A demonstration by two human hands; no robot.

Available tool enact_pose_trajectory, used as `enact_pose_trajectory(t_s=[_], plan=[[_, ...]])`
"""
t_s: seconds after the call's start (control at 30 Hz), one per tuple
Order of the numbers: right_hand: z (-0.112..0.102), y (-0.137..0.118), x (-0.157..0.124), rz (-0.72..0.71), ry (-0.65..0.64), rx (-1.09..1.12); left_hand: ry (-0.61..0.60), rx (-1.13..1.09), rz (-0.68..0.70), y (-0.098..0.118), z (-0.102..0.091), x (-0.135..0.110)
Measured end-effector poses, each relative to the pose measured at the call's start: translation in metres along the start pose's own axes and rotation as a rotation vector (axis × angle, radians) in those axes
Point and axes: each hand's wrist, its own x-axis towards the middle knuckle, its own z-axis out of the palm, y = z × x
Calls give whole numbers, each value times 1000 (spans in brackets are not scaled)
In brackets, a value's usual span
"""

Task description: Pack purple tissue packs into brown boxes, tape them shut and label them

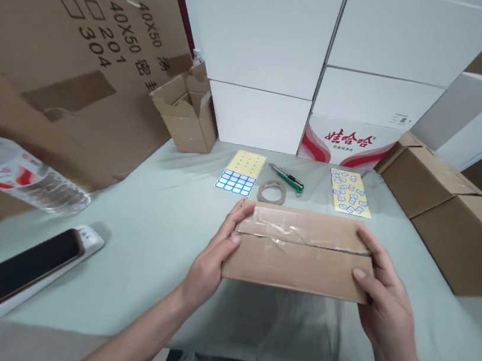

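A small brown cardboard box (298,251), its top seam covered with clear tape, is held over the table's near edge. My left hand (212,260) grips its left end, fingers curled over the top and thumb on the near side. My right hand (386,296) grips its right end the same way. Behind the box lie a roll of clear tape (272,192), a green utility knife (287,178), a sheet of blue labels (241,172) and a yellow sheet of stickers (350,192).
The table (148,233) has a pale green cover. A phone (3,275) on a white power strip and a plastic water bottle (21,176) lie at left. Brown cartons (446,215) stand at right, white cartons (312,53) behind, an open small box (188,110) back left.
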Motion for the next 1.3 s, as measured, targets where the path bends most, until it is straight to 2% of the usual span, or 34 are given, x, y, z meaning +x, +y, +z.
enact_pose_trajectory(t_s=[0.13,0.23,0.3,0.4,0.47,0.57,0.7,0.83,0.93,1.07,1.2,1.3], plan=[[6,8,12,98,-74,10,17,9,-94,-6,-8,18],[-6,12,31,70,-159,-15,-14,117,-105,-7,-13,21],[-18,15,56,-49,-155,-113,-48,280,-43,-2,-16,21],[-23,22,105,-221,-132,-301,-129,643,221,10,-19,21],[-12,29,137,-274,-213,-379,-258,841,396,19,-20,22],[21,43,173,-376,-417,-482,-404,957,526,27,-20,24],[70,59,204,-489,-585,-571,-385,944,590,26,-21,26],[99,63,222,-510,-717,-574,-378,880,566,26,-21,26],[101,46,223,-454,-787,-511,-382,883,552,31,-21,27],[77,-3,206,-309,-836,-368,-418,987,545,40,-14,34],[48,-55,174,-201,-790,-219,-405,1104,531,47,3,43],[37,-81,150,-163,-748,-126,-378,1187,485,50,16,45]])
